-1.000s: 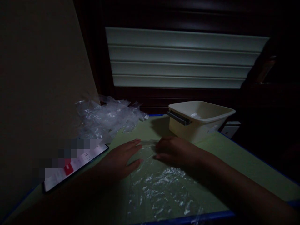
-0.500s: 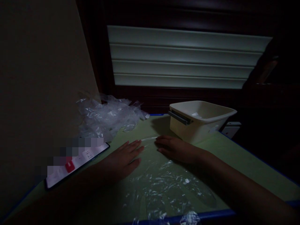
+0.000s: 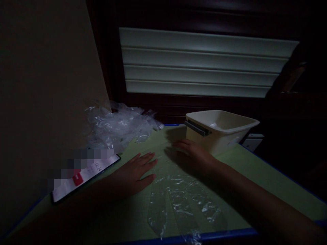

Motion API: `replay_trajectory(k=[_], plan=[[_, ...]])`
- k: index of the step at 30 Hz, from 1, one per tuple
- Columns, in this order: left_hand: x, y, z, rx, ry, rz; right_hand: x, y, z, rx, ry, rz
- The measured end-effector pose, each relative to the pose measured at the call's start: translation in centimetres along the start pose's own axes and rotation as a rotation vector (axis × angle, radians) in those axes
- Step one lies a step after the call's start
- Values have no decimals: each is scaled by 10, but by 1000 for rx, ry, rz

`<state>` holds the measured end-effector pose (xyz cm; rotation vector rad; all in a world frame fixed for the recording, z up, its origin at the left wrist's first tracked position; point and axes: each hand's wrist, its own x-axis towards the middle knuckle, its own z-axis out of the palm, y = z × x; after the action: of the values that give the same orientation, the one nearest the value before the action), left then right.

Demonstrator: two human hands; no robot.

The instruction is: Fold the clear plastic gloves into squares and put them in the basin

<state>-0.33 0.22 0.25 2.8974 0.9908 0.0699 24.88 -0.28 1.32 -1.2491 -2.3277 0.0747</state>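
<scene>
A clear plastic glove is spread over the middle of the tabletop, its finger ends laid at the near edge; its far left is flanked by the left hand, fingers opened flat, while the right hand is held over its far right, fingers loosely extended – whether plastic is touched cannot be told. The cream tub is partly hidden behind the right hand – a crumpled plastic pile is heaped far left, with a phone set nearer.
</scene>
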Motion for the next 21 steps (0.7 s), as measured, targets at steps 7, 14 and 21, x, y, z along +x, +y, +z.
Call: replay_trajectory(k=[7, 14, 21], plan=[[2, 1, 2, -22, 216, 22, -8, -47, -5, 149, -226, -162], [1, 8, 0, -169, 380, 246, -12, -56, -8, 261, -211, -185], [3, 6, 5, -246, 368, 265, -25, -83, -5, 544, -294, -312]])
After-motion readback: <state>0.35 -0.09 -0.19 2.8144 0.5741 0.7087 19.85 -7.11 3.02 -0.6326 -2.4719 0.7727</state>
